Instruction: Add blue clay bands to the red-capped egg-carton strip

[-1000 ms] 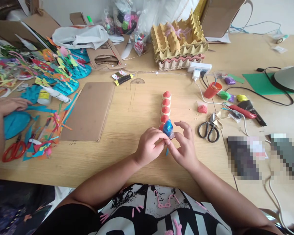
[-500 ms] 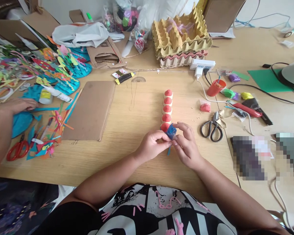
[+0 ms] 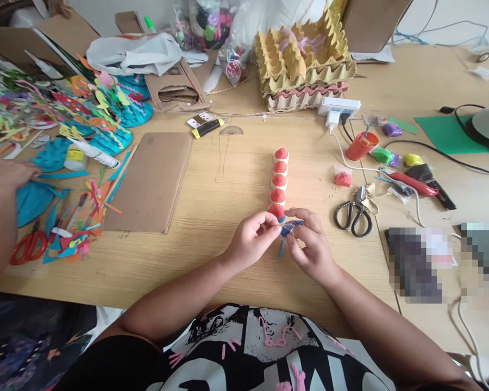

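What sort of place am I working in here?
Most likely a craft room or shared handicraft workspace. Cut paper scraps litter the table's left side, black-handled scissors lie on the right, and a row of red-topped domes sits in front of the hands.

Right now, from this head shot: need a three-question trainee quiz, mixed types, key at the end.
1. Count: how many red-topped bumps show in the row?
2. True or false: the black-handled scissors lie to the right of that row.
3. Pick one. At the fingers of the right hand is: a) an egg tray; b) a blue packet; c) an orange cup.

Key: 1. Five. 2. True. 3. b.
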A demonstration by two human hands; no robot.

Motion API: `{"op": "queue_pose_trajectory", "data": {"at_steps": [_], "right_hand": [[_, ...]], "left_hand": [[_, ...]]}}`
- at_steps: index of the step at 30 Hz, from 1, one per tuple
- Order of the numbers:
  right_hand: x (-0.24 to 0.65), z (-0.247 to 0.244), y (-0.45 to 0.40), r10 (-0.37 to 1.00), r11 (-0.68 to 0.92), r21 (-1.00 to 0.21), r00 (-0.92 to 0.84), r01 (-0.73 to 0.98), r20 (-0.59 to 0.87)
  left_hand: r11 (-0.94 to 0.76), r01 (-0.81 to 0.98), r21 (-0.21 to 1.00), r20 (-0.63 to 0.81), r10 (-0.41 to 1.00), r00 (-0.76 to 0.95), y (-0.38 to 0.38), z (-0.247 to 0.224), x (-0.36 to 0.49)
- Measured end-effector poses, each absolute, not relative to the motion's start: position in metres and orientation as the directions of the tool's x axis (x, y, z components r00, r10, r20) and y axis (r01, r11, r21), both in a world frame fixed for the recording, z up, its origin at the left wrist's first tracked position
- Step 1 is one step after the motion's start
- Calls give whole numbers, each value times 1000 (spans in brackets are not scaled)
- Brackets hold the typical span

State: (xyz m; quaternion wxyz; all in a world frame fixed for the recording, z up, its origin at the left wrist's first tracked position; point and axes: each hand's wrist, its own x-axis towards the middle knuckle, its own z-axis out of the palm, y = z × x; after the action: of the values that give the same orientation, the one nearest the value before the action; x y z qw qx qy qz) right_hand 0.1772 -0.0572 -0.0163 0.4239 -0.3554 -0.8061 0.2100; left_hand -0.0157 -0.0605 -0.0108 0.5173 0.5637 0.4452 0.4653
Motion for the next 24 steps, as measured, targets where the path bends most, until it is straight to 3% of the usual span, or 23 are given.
{"op": "queue_pose_trajectory", "data": {"at_steps": [2, 4, 7, 10, 14, 16, 18, 20, 24], "right_hand": [[176, -16, -58, 745, 667, -609, -388, 430, 543], [175, -16, -59, 733, 680, -577, -396, 452, 553], [175, -13, -61, 688, 725, -526, -431, 445, 583], [179, -11, -59, 663, 749, -524, -443, 406, 604], [186, -12, -52, 667, 745, -504, -469, 436, 579], [188, -14, -48, 681, 732, -508, -489, 454, 545], [188, -14, -47, 711, 701, -572, -472, 426, 521], [187, -13, -46, 739, 668, -637, -441, 385, 509], [187, -11, -47, 768, 633, -687, -399, 356, 500]], "left_hand": [[-359, 272, 893, 322, 931, 170, -62, -11, -18], [-565, 442, 697, 509, 824, 249, -63, -11, -20], [-644, 526, 556, 581, 753, 308, -63, -11, -22], [-570, 483, 665, 528, 816, 235, -63, -8, -23], [-275, 149, 950, 258, 958, 121, -61, -2, -24], [-79, -7, 997, 80, 988, 132, -59, 0, -24], [23, -96, 995, -6, 986, 170, -56, 0, -25], [-42, -126, 991, 58, 990, 130, -54, -3, -27], [-305, 141, 942, 288, 949, 132, -48, -6, -32]]}}
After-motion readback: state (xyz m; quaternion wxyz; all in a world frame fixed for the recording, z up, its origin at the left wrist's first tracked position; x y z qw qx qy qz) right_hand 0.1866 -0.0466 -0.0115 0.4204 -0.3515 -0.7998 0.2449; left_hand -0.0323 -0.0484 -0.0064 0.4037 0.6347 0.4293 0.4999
